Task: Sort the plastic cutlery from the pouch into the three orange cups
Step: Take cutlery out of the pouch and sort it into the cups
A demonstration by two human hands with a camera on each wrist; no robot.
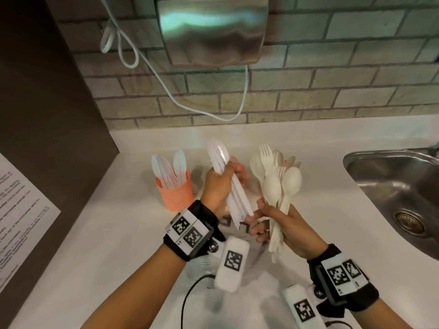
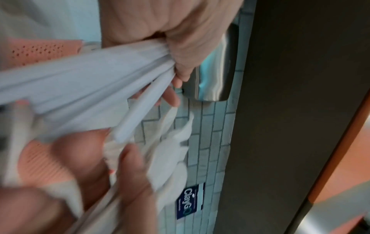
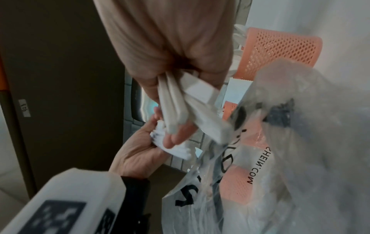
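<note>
My left hand [image 1: 219, 186] grips a bundle of white plastic knives [image 1: 228, 184], blades up, above the counter. Just to its right my right hand [image 1: 282, 224] grips a mixed bunch of cream spoons and forks [image 1: 275, 179] by the handles. The two bundles almost touch at their lower ends. An orange mesh cup [image 1: 177, 193] stands left of my hands and holds several knives. The clear pouch [image 1: 234, 230] with black print lies under my hands. In the right wrist view the pouch [image 3: 290, 142] lies in front of two more orange cups [image 3: 280, 52] [image 3: 236, 186].
A steel sink [image 1: 392, 186] is set into the white counter [image 1: 118, 233] at the right. A steel wall unit [image 1: 213, 29] with a hanging white cable [image 1: 166, 89] is on the brick wall. A dark cabinet [image 1: 47, 103] with a paper notice [image 1: 21, 210] stands at the left.
</note>
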